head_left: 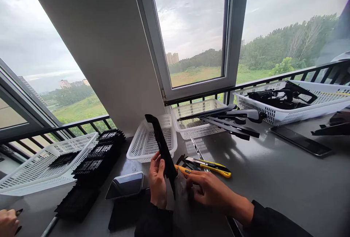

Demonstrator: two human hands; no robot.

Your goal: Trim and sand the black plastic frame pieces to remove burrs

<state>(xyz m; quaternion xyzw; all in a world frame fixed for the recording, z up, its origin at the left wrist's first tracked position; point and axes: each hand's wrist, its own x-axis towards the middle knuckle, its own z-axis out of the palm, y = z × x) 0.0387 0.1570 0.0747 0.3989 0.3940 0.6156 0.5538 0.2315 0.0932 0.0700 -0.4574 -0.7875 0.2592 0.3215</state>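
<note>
Long blk part is up off the desk, in the L hand: thumb on the near face, fingers wrapped behind, a closed grip below the part's mid. Its long axis runs on a slant, top end up, away & to the L, over the rim of the small white basket; lower end drops toward the wearer & R, btwn the two hands, partly behind some see-thru plastic. R hand is just R of that lower end, fingers curled in tight w/ little gap; can't tell what, if anything, it pinches. So L hand is on the part, R hand v. near its low end, apart from the top. An orange item shows btwn part & R knuckles; held or lying on desk, can't tell. Yellow cutter lies just beyond the R hand, blade end pointing L, roughly crosswise to the part. Phone lies L of the L hand.
</note>
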